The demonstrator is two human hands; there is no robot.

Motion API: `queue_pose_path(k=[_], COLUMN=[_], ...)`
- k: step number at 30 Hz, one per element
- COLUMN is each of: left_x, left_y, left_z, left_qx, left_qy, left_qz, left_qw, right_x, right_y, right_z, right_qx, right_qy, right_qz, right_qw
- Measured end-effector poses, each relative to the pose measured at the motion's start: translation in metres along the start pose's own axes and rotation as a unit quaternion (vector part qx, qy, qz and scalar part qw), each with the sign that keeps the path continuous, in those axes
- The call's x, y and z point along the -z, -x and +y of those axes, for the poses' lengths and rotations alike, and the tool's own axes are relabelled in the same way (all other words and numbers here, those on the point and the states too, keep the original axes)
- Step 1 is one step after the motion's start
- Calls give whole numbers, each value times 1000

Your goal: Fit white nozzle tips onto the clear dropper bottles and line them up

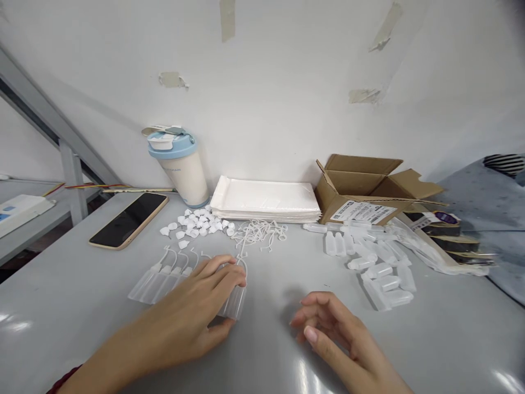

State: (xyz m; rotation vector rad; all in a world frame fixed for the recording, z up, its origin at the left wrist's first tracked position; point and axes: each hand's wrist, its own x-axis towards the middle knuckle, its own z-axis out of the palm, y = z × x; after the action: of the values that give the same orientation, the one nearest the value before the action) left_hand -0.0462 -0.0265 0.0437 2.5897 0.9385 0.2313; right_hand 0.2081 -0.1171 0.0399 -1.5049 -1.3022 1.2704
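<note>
A row of clear plastic squeeze bottles (152,283), each with a thin white looped strap at its neck, lies on the grey table. My left hand (192,306) reaches over the right part of this row and hides several of them. Its fingers are at the neck and its thumb at the base of the end bottle (235,302). To the right, my right hand (332,334) hovers over the table, fingers loosely curled and apart, holding nothing. Beyond it is a loose heap of bottles without straps (377,271). Small white caps (200,220) and a tangle of white straps (258,232) lie behind my left hand.
A phone (130,220) lies at the left near a cup with a blue lid (184,169). White padded envelopes (266,201) are stacked against the wall, beside an open cardboard box (365,186). At the right edge, a person's blue-grey clothing (484,202) comes close to the table.
</note>
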Motion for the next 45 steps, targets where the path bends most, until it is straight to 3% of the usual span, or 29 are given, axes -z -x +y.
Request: queue_pose_path(k=[19,36,41,45], left_x=[-1,4,4,1], left_y=[0,-3,-9,-17], left_z=[-1,-2,-7,-13], left_qx=[-3,8,50,71], left_qy=[10,33,22,24], left_qz=[-28,9,41,77], left_qw=[1000,999,998,994], right_x=[0,9,30,46], right_y=[1,-7,-17,-31], right_z=[1,4,7,13], right_qx=[8,10,45,114], right_qy=[-2,-7,100,280], right_qz=[6,37,114,175], right_qw=[1000,999,987,937])
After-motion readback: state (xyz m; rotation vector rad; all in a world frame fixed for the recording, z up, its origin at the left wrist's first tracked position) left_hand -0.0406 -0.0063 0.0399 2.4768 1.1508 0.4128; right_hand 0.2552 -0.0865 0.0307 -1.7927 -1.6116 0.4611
